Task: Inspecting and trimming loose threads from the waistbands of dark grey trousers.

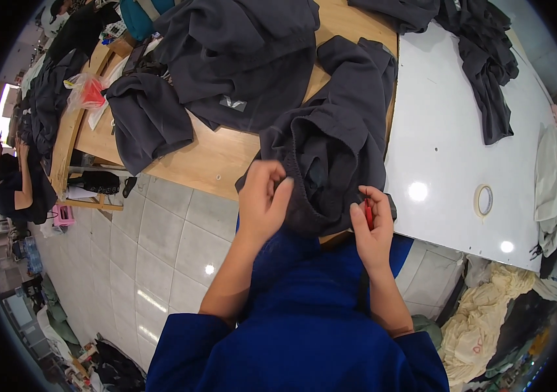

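A dark grey garment [373, 108] lies in front of me at the table's near edge, its round ribbed opening turned toward me and showing the folds inside. My left hand [265, 202] rests against the left side of that opening with fingers curled in. What its fingertips hold, if anything, is hidden. At the opening's lower right, my right hand [373, 228] is closed around a small red-handled tool [368, 215] with a thin dark tip. The tool's kind is too small to make out.
More dark garments [246, 59] cover the wooden table [220, 153]. On the white table [435, 144] at right lie a tape roll [483, 200] and a dark garment piece [487, 98]. Cream cloth [487, 307] is heaped below it. Another person [14, 176] is at far left.
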{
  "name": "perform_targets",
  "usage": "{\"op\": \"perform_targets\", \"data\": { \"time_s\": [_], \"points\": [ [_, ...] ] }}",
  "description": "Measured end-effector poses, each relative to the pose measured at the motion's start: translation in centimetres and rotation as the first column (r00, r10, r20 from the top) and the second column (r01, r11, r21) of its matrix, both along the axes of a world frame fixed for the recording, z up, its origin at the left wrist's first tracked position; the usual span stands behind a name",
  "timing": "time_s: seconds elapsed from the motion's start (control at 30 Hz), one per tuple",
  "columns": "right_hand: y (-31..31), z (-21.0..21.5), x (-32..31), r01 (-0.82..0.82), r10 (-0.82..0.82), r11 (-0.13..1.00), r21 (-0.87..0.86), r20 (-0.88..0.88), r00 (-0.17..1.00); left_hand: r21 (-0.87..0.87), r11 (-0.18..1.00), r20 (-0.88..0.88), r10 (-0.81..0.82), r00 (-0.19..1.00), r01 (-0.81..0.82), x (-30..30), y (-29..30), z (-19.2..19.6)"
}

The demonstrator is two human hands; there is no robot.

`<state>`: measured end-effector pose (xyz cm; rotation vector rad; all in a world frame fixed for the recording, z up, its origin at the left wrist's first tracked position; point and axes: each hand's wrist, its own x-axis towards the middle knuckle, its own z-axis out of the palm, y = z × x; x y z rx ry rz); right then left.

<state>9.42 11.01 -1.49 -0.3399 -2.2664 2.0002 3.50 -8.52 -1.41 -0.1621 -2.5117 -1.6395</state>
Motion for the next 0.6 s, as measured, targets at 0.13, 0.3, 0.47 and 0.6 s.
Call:
{"op": "perform_targets", "data": {
  "time_s": [0.13,0.3,0.47,0.6],
  "points": [
    [0.7,1.5,-0.9,-0.195,0.191,0.981,0.012,0.158,0.969,-0.440,0.898,0.165,0.089,0.982,-0.007,-3.2,0.7,0.7],
    [0.5,1.3,-3.7,0.067,-0.035,0.963,0.261,-0.127,0.991,-0.309,0.948,0.190,-0.009,0.982,0.069,-3.4,-1.1,-0.9],
    [-0.1,-0.1,-5.4,0.149,-0.072,0.899,0.411,-0.196,0.978,0.508,0.837,0.629,-0.200,0.751,-0.203,-2.0,-2.5,-1.8],
    [0.8,-0.7,-5.8,0.011,-0.024,0.980,0.199,0.058,0.998,0.864,0.340,0.483,-0.361,0.798,-0.370,-1.1,-2.3,-2.3]
  ]
}}
